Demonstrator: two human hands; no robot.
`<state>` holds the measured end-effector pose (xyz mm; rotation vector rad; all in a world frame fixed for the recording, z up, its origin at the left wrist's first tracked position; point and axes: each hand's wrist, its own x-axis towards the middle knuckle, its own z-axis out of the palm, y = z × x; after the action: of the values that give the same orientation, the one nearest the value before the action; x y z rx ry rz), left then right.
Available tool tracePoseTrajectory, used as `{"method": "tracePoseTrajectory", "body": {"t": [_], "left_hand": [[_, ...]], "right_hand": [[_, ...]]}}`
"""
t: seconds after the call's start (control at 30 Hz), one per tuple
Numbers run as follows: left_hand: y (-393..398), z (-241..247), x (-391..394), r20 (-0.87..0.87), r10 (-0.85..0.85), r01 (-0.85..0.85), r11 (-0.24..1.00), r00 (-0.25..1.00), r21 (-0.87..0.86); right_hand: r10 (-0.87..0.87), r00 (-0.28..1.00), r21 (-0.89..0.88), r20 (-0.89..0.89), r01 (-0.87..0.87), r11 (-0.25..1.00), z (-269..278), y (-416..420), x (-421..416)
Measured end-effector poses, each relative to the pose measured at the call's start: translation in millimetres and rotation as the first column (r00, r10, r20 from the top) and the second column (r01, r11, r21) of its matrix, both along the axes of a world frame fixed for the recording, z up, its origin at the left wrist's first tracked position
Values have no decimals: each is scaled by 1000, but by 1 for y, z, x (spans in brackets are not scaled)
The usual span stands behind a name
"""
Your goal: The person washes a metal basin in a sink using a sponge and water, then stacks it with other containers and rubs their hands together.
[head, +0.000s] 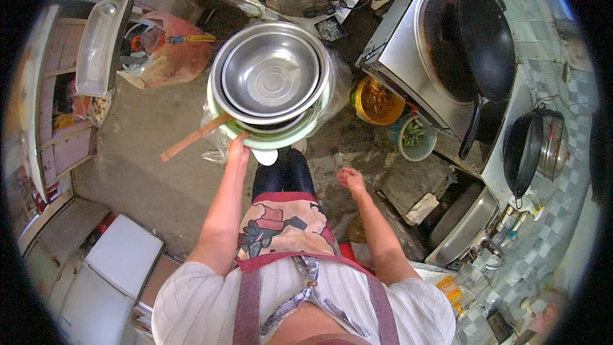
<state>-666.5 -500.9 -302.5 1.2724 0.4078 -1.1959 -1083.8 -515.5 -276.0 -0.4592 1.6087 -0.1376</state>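
Note:
My left hand [239, 148] grips the near rim of a pale green plastic basin [263, 143]. Nested steel bowls [271, 76] are stacked on top of the basin. A flat wooden stick [191, 139] juts out to the left from between the bowls and the basin, beside my left hand. Clear plastic film [337, 84] shows around the basin's sides. What lies under the stack is hidden. My right hand [351, 179] hangs away from the stack, its fingers curled, with nothing visible in it.
A steel stove [407, 43] with a black wok [487, 43] stands at the right. Below it on the floor are a yellow bucket [378, 100] and a tub holding green leaves [413, 134]. A large metal barrel [287, 2] stands ahead, a red plastic bag [184, 60] at the left.

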Motion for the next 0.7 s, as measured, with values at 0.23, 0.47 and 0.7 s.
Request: {"method": "tracePoseTrajectory", "body": {"t": [0.23,0.47,0.7], "left_hand": [[-14,-7,12,38,-499,326,619,866,715],[26,-69,-2,-157,-260,297,907,953,300],[17,-39,-42,25,-11,3,948,1000,318]], "right_hand": [[142,989,11,-48,-142,990,38,49,-29],[315,949,-148,7,-311,939,44,22,8],[146,979,43,141,-153,987,-14,-7,149]]}}
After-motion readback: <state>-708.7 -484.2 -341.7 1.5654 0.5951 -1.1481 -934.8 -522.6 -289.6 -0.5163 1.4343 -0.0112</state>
